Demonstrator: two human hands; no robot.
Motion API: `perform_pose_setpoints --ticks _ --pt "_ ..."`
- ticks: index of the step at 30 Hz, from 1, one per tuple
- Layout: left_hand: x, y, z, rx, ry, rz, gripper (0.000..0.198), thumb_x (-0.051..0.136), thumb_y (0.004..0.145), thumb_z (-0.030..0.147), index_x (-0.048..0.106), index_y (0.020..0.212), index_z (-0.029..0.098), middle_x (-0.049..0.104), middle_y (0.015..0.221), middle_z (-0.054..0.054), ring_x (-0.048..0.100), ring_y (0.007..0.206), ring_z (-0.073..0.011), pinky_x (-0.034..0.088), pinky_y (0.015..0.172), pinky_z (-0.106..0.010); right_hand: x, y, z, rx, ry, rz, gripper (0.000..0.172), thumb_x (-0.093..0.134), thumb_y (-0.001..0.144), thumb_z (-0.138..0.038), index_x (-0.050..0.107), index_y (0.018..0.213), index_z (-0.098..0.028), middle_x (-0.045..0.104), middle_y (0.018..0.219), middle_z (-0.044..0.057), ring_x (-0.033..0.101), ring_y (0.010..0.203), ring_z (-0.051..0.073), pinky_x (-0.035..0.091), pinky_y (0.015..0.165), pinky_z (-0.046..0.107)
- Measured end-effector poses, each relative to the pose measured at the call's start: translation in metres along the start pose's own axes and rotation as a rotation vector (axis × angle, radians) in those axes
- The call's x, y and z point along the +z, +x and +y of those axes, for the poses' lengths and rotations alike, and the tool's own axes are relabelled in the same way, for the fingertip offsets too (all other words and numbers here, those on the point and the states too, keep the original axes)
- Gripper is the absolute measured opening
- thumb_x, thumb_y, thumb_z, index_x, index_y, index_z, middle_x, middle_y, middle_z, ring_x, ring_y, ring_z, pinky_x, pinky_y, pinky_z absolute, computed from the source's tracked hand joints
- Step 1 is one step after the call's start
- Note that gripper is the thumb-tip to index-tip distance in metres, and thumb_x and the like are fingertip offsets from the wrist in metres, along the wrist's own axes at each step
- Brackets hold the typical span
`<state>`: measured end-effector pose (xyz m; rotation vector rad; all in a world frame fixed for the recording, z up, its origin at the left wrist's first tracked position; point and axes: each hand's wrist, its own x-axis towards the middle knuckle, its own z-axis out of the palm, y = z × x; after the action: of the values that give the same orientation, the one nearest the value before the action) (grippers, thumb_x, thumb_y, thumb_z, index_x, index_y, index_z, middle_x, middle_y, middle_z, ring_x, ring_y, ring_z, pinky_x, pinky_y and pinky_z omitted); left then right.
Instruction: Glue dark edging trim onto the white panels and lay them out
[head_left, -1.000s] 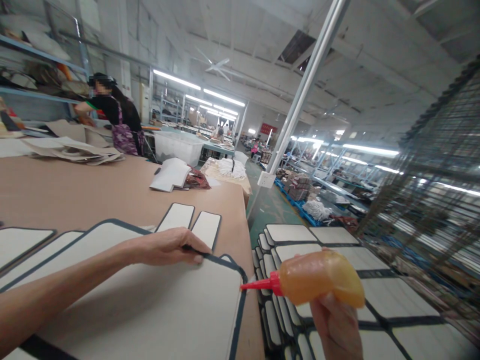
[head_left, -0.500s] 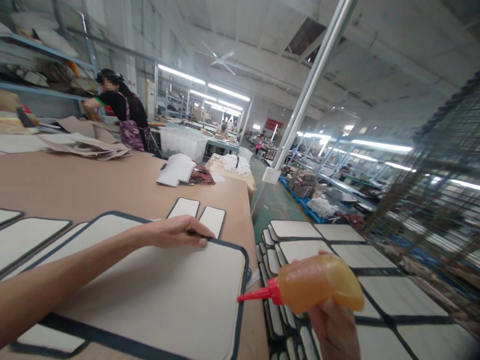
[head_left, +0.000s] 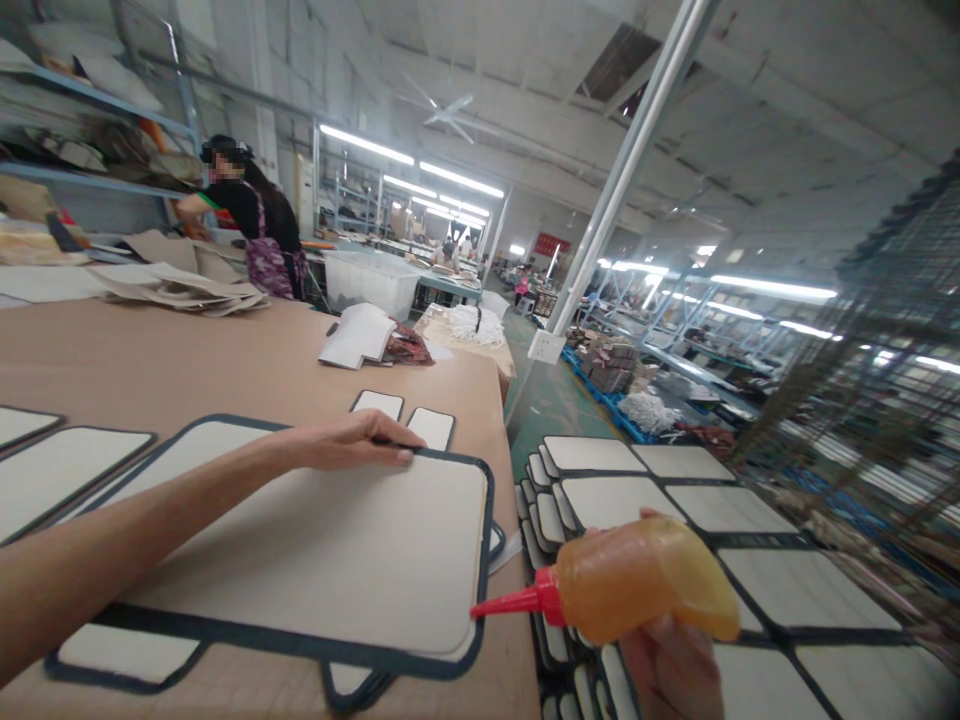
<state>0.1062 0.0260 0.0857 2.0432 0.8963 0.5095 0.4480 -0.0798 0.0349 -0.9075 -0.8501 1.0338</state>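
Brown worktable (head_left: 225, 350) — fingers of left hand (head_left: 352, 441) pinch the white panel (head_left: 315, 550); right hand (head_left: 671, 668) clasps a glue bottle (head_left: 637, 578).

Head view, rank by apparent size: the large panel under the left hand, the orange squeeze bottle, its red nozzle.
1. Large panel
2. Orange squeeze bottle, though nearness to the camera enlarges it
3. Red nozzle
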Motion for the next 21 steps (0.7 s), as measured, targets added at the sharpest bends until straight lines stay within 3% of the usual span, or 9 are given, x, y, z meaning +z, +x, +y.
perform_pose_setpoints --ticks 6,11,14,17,21 --pt "-0.003 -0.005 -0.003 -0.043 0.020 0.064 0.037 0.054 0.083 0.043 0.071 0.099 0.014 0.060 0.070 0.001 0.048 0.064 -0.0129 0.035 0.056 -0.018 -0.004 -0.009 0.007 0.024 -0.032 0.068 0.075 0.079 0.059 -0.042 0.050 0.128 -0.033 0.069 0.107 0.005 0.064 0.097 0.029 0.055 0.081 0.039" --pt "-0.003 -0.007 -0.002 -0.047 0.029 0.093 0.035 0.055 0.083 0.042 0.072 0.094 0.013 0.061 0.074 -0.001 0.050 0.067 -0.0146 0.037 0.060 -0.020 0.003 -0.005 0.000 0.007 -0.002 0.004 0.073 0.075 0.064 -0.043 0.047 0.131 -0.031 0.067 0.112 0.007 0.062 0.102 0.030 0.053 0.086 0.045" --pt "-0.003 -0.009 -0.004 -0.050 0.038 0.134 0.035 0.056 0.081 0.044 0.072 0.091 0.014 0.059 0.071 0.000 0.049 0.065 -0.0143 0.037 0.058 -0.020 0.007 -0.006 -0.003 -0.023 -0.007 0.007 0.071 0.072 0.069 -0.041 0.043 0.133 -0.033 0.064 0.118 0.005 0.062 0.103 0.028 0.053 0.086 0.041" --pt "-0.004 -0.011 -0.008 -0.054 0.048 0.146 0.037 0.054 0.082 0.045 0.071 0.092 0.013 0.058 0.071 -0.001 0.049 0.066 -0.0144 0.037 0.058 -0.020 0.008 -0.007 0.000 -0.030 -0.005 0.056 0.067 0.070 0.072 -0.042 0.044 0.133 -0.032 0.063 0.121 0.005 0.062 0.103 0.026 0.055 0.081 0.034" --pt "-0.004 -0.013 -0.013 -0.076 0.015 0.189 0.037 0.055 0.081 0.045 0.071 0.097 0.015 0.060 0.072 -0.001 0.051 0.067 -0.0143 0.038 0.059 -0.019 0.005 -0.003 0.008 -0.102 0.049 0.116 0.076 0.077 0.064 -0.038 0.045 0.132 -0.032 0.065 0.116 0.006 0.065 0.096 0.026 0.058 0.069 0.029"
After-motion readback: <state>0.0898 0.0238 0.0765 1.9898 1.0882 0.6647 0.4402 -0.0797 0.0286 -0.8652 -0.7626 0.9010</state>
